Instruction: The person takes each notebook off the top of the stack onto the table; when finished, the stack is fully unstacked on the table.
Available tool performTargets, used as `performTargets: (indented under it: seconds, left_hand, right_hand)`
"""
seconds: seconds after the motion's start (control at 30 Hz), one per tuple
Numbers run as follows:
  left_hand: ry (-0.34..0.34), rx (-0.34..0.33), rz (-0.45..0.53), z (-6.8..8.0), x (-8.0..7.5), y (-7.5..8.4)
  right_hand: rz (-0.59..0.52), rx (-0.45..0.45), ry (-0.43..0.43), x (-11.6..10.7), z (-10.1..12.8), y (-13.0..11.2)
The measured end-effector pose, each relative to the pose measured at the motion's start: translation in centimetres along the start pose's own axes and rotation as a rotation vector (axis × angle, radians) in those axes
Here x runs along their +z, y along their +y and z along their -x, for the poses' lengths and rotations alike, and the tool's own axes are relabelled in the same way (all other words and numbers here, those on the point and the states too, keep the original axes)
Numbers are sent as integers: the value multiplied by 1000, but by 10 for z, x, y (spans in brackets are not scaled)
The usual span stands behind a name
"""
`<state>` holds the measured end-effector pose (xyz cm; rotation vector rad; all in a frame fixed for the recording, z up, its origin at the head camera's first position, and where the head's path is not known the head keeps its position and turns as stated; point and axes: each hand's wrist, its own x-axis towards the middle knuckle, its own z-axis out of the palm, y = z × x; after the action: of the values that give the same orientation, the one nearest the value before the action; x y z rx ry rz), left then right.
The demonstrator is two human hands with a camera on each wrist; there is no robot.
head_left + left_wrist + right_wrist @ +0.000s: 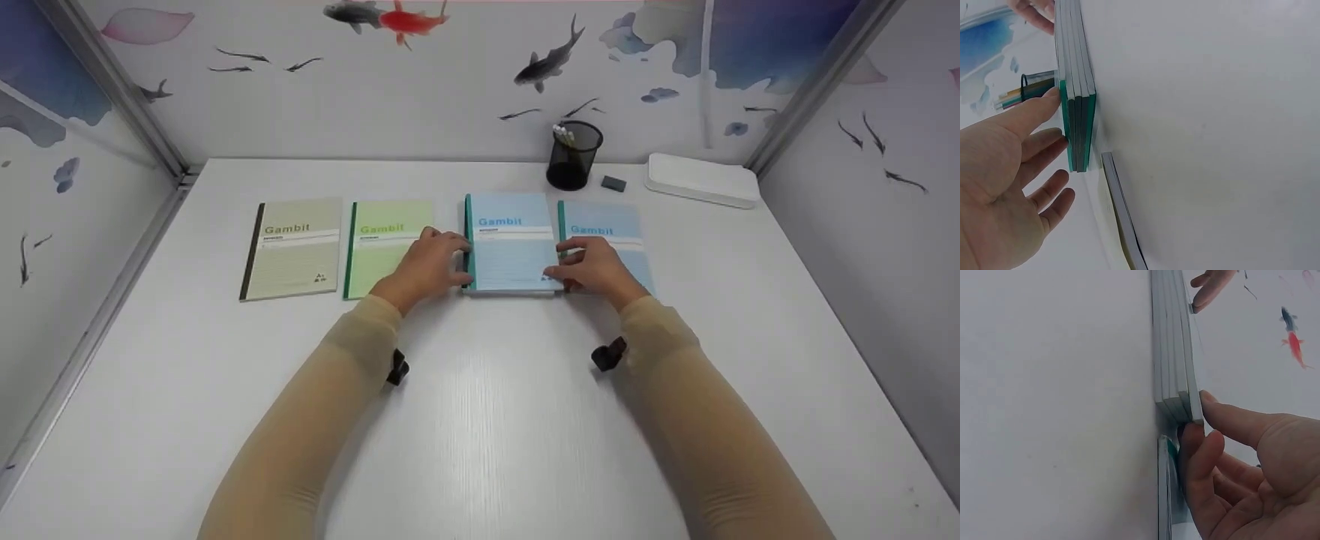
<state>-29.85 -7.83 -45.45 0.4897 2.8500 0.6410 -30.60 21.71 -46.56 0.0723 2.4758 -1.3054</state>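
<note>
office-like desk booth: white table (pixel 480 420), fish-print partition walls (pixel 420 97), mesh pen cup (pixel 574 155), notebooks (pixel 292 249).
</note>
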Motion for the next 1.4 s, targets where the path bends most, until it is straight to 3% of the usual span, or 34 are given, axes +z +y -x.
performTargets:
  seconds: [0.33,0.7,0.93,1.17,1.4]
  left_hand:
    - [-25,40,-12,1,2,0]
    - [-44,25,-47,-1,1,-1]
    - [-37,44,-23,-1,0,-2]
    - [-35,57,-14,-3,1,-4]
    - [-47,49,-15,-3,-3,-5]
  right_hand:
    - [-132,126,-16,-7,7,8]
    - [-218,92,39,-19,23,23]
    - [-284,45,28,-45,39,39]
    - [-282,70,34,-80,53,59]
    - [-355,81,39,-109,61,78]
